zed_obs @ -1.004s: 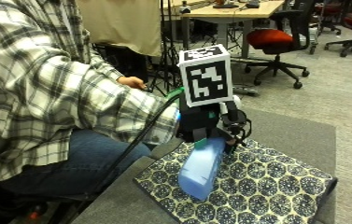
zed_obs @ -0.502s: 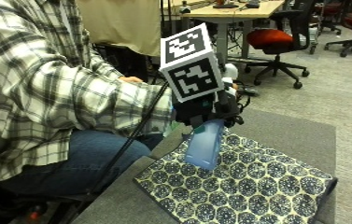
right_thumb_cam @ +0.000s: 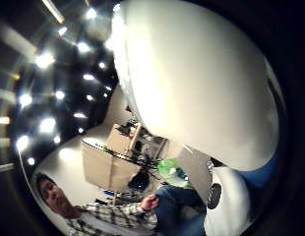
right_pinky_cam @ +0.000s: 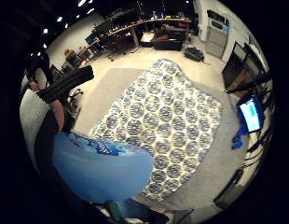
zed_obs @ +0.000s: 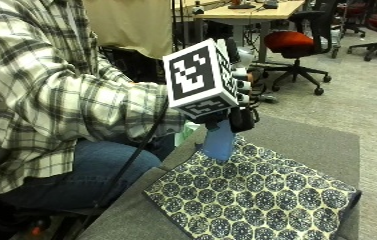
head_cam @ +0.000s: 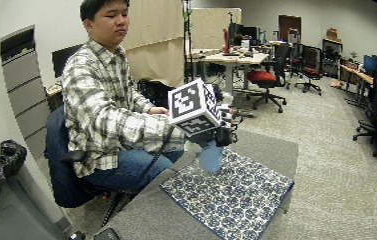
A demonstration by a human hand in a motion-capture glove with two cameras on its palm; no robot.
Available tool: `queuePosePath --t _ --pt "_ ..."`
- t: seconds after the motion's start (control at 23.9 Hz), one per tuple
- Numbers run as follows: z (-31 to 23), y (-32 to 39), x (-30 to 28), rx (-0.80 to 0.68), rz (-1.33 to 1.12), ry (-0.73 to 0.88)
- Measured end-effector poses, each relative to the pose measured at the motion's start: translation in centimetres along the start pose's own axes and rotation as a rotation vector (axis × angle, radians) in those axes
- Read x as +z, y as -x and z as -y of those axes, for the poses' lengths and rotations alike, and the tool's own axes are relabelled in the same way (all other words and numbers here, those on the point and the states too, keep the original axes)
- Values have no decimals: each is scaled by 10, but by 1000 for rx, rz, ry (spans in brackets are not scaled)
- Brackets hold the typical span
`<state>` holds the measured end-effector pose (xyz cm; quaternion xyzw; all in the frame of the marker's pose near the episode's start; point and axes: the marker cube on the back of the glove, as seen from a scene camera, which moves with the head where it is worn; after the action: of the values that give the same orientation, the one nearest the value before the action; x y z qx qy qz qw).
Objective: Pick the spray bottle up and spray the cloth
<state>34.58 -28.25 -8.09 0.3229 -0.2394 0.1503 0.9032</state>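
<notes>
In the outside view my gloved right hand (zed_obs: 240,119) grips the neck of a spray bottle (zed_obs: 218,142) with a pale blue body and white head. The bottle hangs upright in the air above the near corner of a blue-and-cream patterned cloth (zed_obs: 261,195), clear of it. The cloth lies flat on the grey table (zed_obs: 308,142). The little finger side palm view has the blue bottle (right_pinky_cam: 100,168) close up, with the cloth (right_pinky_cam: 163,121) spread below. The white spray head (right_thumb_cam: 192,73) fills the thumb side palm view. The wide view shows the bottle (head_cam: 210,156) over the cloth (head_cam: 231,192).
The person's bare left hand (head_cam: 156,110) stays near the lap, off the table. Bare grey tabletop (head_cam: 268,145) lies beyond the cloth. A red office chair (zed_obs: 294,40) and desks stand behind on the carpet.
My hand has lifted the spray bottle upward, from low and tilted against the cloth's near corner to hanging upright above it. The cloth has stayed in place.
</notes>
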Motion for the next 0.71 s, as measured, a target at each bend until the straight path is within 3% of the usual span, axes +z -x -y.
queuePosePath --t 0.42,0.71 --pt "49 -6 50 -17 352 -108" --pt "102 -34 98 -50 422 -135"
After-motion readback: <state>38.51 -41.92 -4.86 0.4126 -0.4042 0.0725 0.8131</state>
